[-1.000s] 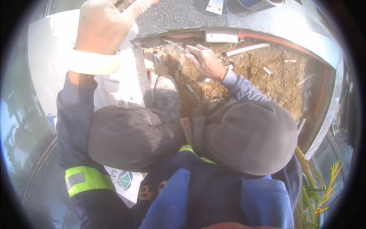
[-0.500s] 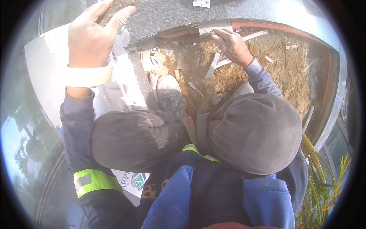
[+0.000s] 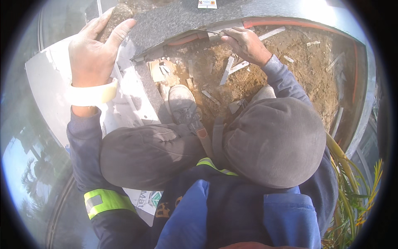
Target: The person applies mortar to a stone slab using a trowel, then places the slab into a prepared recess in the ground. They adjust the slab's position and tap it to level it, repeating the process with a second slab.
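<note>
My left hand (image 3: 92, 58) is at the upper left, its thumb stretched away from the fingers. It is beside the end of a speckled grey stone slab (image 3: 166, 25), and rough brown material (image 3: 120, 18) shows in the gap between thumb and fingers. Whether the palm touches the slab I cannot tell. At the slab's near edge, my right hand (image 3: 248, 45) is closed with the fingers bent together. A thin dark blade-like strip (image 3: 207, 32) sticks out leftward from its fingertips, along the slab's underside; the part inside the hand is hidden.
Below the slab lies brown soil (image 3: 306, 79) with several pale offcut strips (image 3: 226, 70). An orange pipe (image 3: 186, 39) runs under the edge. White sheeting (image 3: 49, 79) and a glass pane (image 3: 25, 137) stand left. A small white packet (image 3: 207, 4) rests on the slab; leafy stems (image 3: 348, 195) rise at right.
Both hands have shifted a little left in the picture, along with the whole scene. The thin strip now shows more clearly at my right fingertips.
</note>
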`<state>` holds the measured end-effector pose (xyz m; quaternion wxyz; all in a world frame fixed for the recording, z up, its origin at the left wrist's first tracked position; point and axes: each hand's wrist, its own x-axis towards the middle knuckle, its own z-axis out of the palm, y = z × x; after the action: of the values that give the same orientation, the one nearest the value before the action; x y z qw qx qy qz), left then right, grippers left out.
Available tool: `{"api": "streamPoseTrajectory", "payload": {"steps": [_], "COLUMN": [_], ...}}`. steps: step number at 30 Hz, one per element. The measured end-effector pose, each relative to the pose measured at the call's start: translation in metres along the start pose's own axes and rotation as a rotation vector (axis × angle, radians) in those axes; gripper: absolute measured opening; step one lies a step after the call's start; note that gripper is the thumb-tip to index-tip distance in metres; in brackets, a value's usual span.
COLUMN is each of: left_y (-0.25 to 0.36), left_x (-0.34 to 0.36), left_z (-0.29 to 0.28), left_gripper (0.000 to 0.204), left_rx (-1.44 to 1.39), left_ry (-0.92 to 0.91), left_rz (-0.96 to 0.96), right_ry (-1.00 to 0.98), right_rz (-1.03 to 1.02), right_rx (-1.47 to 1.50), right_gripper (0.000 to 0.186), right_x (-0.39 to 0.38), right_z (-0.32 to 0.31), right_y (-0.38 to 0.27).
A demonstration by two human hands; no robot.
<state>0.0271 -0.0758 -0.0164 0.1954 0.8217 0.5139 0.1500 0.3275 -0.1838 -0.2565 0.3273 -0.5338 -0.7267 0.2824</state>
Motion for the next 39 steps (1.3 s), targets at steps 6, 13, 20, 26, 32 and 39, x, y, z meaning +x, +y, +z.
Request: {"api": "streamPoseTrajectory", "payload": {"steps": [6,13,20,26,32,39], "left_y": [-0.006,-0.001,-0.002,-0.001,-0.006,0.001], "left_x": [0.004,0.008,0.007,0.011,0.009,0.013], "left_z": [0.003,0.006,0.007,0.008,0.009,0.01], "left_gripper": [0.045,0.046,0.05,0.051,0.052,0.051], "left_rx": [0.025,0.109,0.09,0.102,0.124,0.107], "left_ry": [0.064,0.092,0.071,0.052,0.078,0.066], "left_rz": [0.02,0.071,0.066,0.063,0.096,0.048], "right_ry": [-0.022,-0.043,0.031,-0.007,0.081,0.122], "right_rz": [0.103,-0.029,0.09,0.017,0.03,0.067], "right_rx": [0.024,-0.056,-0.065,-0.137,-0.188,-0.237], "right_gripper": [0.029,0.032,0.035,0.035,0.036,0.034], "right_x": [-0.023,-0.012,-0.031,-0.029,-0.028,-0.058], "right_z": [-0.028,-0.018,-0.045,-0.043,-0.049,-0.066], "right_y": [0.008,-0.005,0.031,0.02,0.041,0.048]}}
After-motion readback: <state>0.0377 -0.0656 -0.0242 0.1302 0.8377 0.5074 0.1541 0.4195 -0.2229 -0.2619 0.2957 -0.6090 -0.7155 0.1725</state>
